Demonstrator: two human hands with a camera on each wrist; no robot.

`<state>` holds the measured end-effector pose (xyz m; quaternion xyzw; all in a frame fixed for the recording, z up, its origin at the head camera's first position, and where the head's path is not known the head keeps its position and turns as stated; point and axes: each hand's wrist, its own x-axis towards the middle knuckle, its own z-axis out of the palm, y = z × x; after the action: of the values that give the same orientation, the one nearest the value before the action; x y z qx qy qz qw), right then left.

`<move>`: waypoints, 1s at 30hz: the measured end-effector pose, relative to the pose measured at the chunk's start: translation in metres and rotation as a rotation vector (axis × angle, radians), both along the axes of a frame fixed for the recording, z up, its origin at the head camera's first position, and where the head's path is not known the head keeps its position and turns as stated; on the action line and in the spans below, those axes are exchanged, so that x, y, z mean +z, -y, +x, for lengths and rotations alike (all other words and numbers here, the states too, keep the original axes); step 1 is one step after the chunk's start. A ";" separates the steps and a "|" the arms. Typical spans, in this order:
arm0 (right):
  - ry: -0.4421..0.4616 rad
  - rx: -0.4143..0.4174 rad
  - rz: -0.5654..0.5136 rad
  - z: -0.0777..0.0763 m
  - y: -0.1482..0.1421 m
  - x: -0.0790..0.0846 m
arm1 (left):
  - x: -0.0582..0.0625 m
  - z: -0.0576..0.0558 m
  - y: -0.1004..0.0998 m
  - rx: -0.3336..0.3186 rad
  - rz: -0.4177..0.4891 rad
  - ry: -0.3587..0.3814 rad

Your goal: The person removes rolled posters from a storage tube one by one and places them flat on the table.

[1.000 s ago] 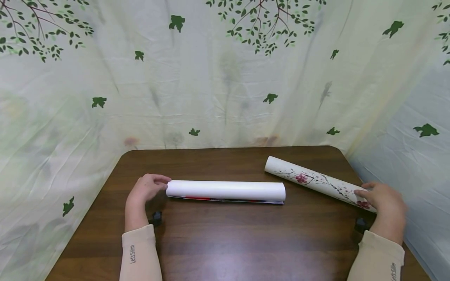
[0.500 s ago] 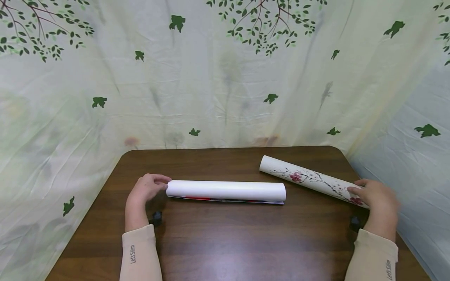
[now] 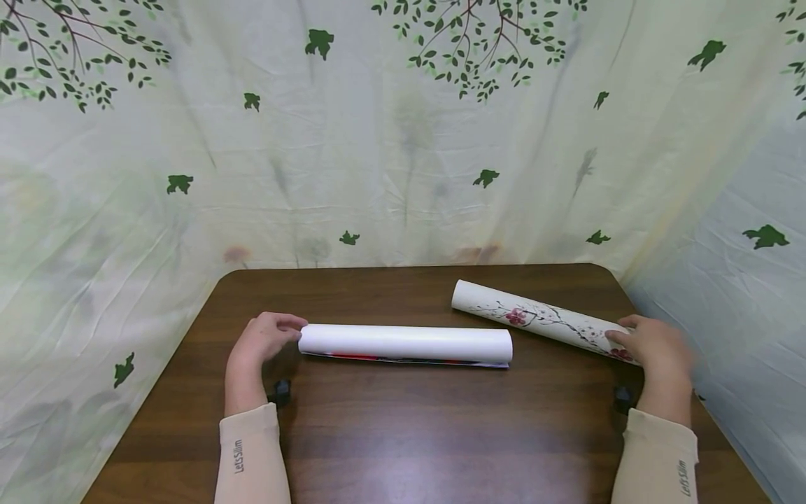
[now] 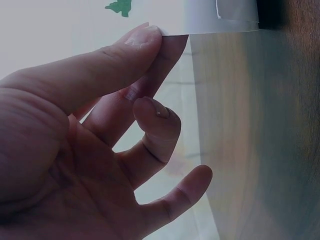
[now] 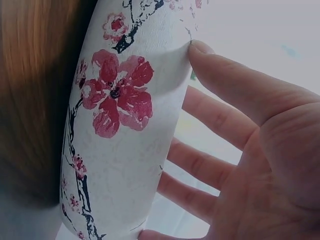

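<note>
A plain white paper roll lies crosswise on the brown table, a strip of red and dark print showing along its lower edge. My left hand pinches its left end between thumb and index finger; the other fingers stay off the paper. To the right, a white roll printed with plum blossoms lies at a slant, its far end pointing left. My right hand holds its near right end. In the right wrist view the thumb touches one side, and the fingertips disappear behind the blossom roll.
The brown table has rounded far corners. Behind it and at the sides hangs a pale curtain with green leaf prints. A small black device sits at the left wrist, another at the right.
My right hand and the blossom roll have slid left, bringing the roll's far end above the white roll's right part. My left hand and the white roll stay in place.
</note>
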<state>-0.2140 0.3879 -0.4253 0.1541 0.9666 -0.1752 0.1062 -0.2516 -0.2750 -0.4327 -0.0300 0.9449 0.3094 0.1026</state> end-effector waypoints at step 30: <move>-0.178 -0.002 0.035 -0.027 0.042 -0.023 | 0.000 -0.002 -0.009 -0.016 0.002 -0.026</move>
<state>-0.2408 0.3457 -0.4484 0.1405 0.9750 -0.1714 0.0169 -0.2532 -0.2662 -0.4328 -0.0181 0.9460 0.3101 0.0929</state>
